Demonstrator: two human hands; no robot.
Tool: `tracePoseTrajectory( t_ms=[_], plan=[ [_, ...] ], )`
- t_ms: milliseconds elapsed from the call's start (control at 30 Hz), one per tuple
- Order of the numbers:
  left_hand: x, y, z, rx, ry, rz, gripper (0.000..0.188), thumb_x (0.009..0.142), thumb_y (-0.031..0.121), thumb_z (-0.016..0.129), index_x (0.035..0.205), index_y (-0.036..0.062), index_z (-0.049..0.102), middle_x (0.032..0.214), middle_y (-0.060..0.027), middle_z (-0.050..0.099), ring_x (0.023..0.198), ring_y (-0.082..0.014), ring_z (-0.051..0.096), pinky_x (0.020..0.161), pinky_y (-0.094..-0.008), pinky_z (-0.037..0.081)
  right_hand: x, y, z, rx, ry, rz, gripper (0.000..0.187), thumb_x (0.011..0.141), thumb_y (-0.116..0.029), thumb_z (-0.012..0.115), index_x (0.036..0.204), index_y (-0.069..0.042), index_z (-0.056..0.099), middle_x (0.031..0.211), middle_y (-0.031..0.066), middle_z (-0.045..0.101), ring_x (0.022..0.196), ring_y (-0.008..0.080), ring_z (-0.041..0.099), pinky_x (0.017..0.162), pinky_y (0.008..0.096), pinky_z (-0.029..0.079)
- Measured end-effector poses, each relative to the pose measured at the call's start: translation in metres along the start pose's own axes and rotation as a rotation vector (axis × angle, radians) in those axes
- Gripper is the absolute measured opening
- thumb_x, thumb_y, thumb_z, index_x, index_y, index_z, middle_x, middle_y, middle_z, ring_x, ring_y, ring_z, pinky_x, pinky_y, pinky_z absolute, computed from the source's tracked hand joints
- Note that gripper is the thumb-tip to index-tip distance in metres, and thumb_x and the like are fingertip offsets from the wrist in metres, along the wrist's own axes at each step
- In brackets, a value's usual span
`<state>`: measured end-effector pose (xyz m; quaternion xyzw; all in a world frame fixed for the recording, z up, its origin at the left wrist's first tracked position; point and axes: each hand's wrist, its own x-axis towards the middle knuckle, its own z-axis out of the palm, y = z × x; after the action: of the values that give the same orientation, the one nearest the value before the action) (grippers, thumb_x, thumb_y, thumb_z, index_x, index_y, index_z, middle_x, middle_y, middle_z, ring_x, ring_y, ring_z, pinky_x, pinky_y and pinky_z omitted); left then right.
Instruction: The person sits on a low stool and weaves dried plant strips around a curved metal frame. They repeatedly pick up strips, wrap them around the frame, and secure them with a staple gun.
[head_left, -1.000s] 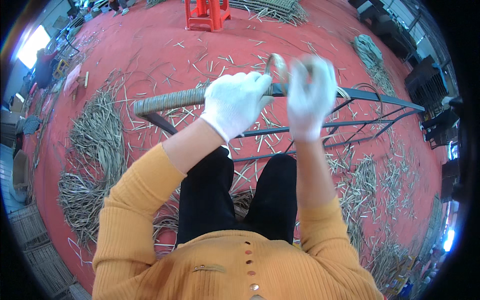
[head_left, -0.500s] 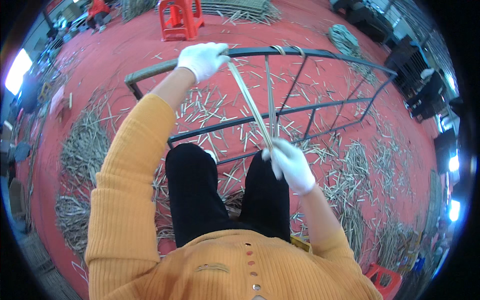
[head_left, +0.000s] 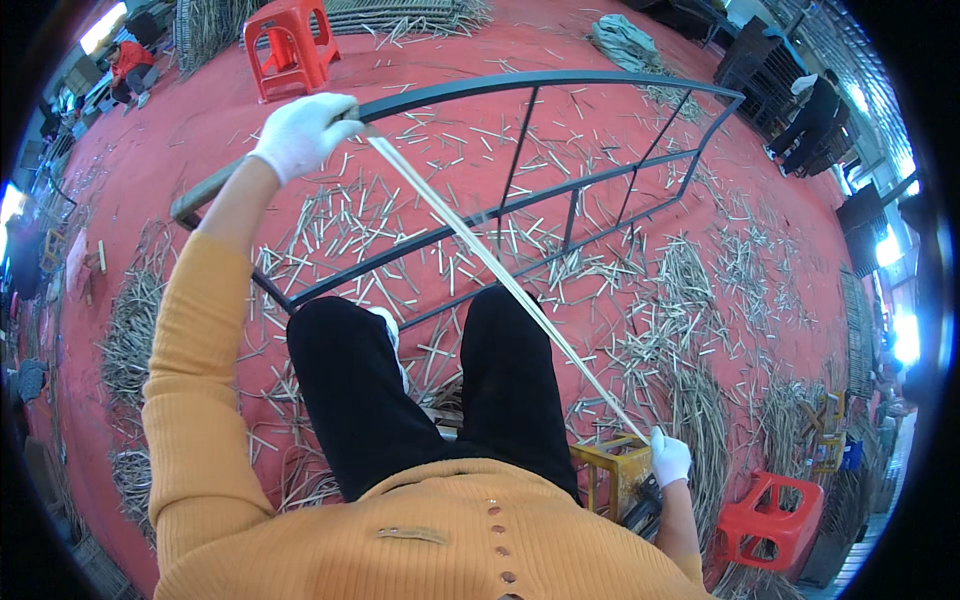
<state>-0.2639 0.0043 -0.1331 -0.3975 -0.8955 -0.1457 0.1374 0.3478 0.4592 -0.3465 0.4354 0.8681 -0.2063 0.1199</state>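
My left hand [head_left: 303,137], in a white glove, is closed around the top bar of a dark metal frame [head_left: 540,82], where a wrapped section [head_left: 212,187] of the bar ends. From under its fingers a long pale flat strip bundle [head_left: 505,278], which looks like cane or rattan, runs taut down to the right across my right thigh. The far end of the strips is pinched in my right hand [head_left: 670,457], also gloved, low at the right beside a yellow stool. The frame leans in front of my knees. My left fingertips are partly hidden behind the bar.
Cut strip scraps litter the red floor [head_left: 430,60]. Strip heaps [head_left: 690,400] lie at both sides. A yellow stool [head_left: 600,465] and a red stool [head_left: 770,520] stand at lower right, another red stool [head_left: 290,50] at the back. Two people are far off.
My right hand has swung down and right, drawing the strips out long and straight. The loops over the top bar are gone. My left hand and the frame appear further left in view.
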Motion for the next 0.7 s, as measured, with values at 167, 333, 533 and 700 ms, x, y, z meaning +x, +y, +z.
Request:
tracePoseTrajectory(
  t_ms=[167, 333, 533, 700],
  plan=[
    [-0.041, 0.008, -0.032, -0.138, -0.095, -0.209, 0.026, 0.094, 0.032, 0.065, 0.098, 0.0064, 0.066, 0.088, -0.0172, 0.065, 0.087, -0.0378, 0.064, 0.077, -0.0446, 0.049, 0.034, -0.134, -0.013, -0.133, 0.282, -0.182, 0.027, 0.098, -0.03, 0.06, 0.102, -0.005, 0.071, 0.102, 0.0182, 0.072, 0.094, 0.0394, 0.069, 0.082, 0.0487, 0.054],
    [-0.077, 0.05, -0.036, -0.149, -0.008, -0.211, 0.026, 0.093, 0.032, 0.064, 0.102, 0.009, 0.069, 0.095, -0.016, 0.067, 0.093, -0.0367, 0.066, 0.081, -0.0434, 0.051, 0.025, -0.43, -0.015, 0.766, -0.037, -0.785, 0.018, 0.099, -0.007, 0.063, 0.113, 0.003, 0.07, 0.104, 0.012, 0.073, 0.099, 0.0183, 0.069, 0.09, 0.0294, 0.053],
    [-0.104, 0.095, -0.045, -0.053, 0.04, -0.173, 0.024, 0.093, 0.032, 0.067, 0.108, 0.0138, 0.067, 0.093, -0.0109, 0.066, 0.091, -0.0321, 0.068, 0.078, -0.0433, 0.054, 0.029, -0.578, 0.02, 1.254, -0.76, -1.068, 0.022, 0.101, -0.01, 0.059, 0.116, 0.004, 0.067, 0.096, 0.0079, 0.07, 0.09, 0.0153, 0.064, 0.081, 0.0316, 0.052],
    [-0.107, 0.096, -0.033, 0.078, 0.087, -0.077, 0.032, 0.093, 0.034, 0.069, 0.116, 0.0121, 0.063, 0.098, -0.0092, 0.065, 0.088, -0.0303, 0.069, 0.072, -0.0427, 0.056, 0.019, -0.572, 0.023, 1.178, -0.577, -1.168, 0.027, 0.102, -0.012, 0.05, 0.114, 0.005, 0.067, 0.093, 0.0104, 0.07, 0.088, 0.0163, 0.065, 0.081, 0.0327, 0.052]
  ],
)
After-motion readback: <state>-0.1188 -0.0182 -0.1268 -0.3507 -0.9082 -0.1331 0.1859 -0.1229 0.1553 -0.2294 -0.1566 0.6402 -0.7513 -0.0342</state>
